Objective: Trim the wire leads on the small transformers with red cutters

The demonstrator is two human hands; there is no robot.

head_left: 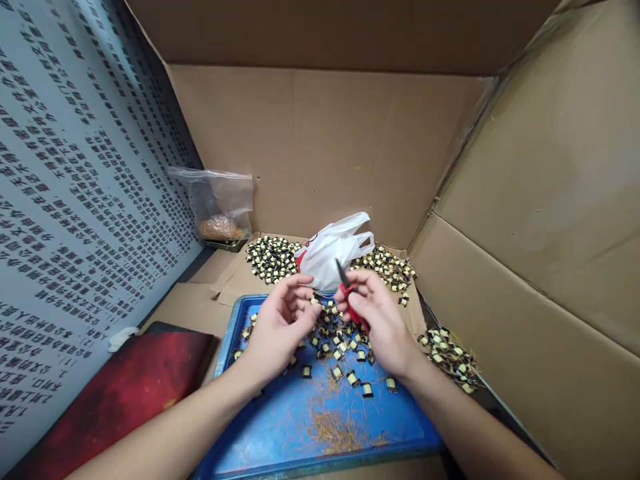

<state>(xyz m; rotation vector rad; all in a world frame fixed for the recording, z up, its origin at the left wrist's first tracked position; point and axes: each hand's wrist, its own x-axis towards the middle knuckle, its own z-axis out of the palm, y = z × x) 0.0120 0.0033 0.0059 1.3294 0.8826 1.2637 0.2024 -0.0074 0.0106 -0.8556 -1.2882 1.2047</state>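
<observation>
– While both forearms are stretched forward over the blue tray [300,427], how are the hands held?

– The left hand [280,327] is turned palm inward with fingers curled, and a small component [316,300] is pinched at its fingertips above the tray's far end. The right hand [383,323] is closed around the red-handled cutters [350,300], whose dark blades are pointed up and away, just beside that component.

– What is seen of materials and shapes?

– The tray is scuffed, rectangular and raised at the rim. Blocky yellow-and-black parts are scattered on it, and fine copper-coloured wire trimmings [335,433] are strewn near its front. 2 heaps of like parts are piled on cardboard, a back heap [273,259] and a right heap [450,353]. A crumpled white plastic bag [333,250] is set behind the hands, and a clear bag [220,207] is leaned in the corner.
</observation>
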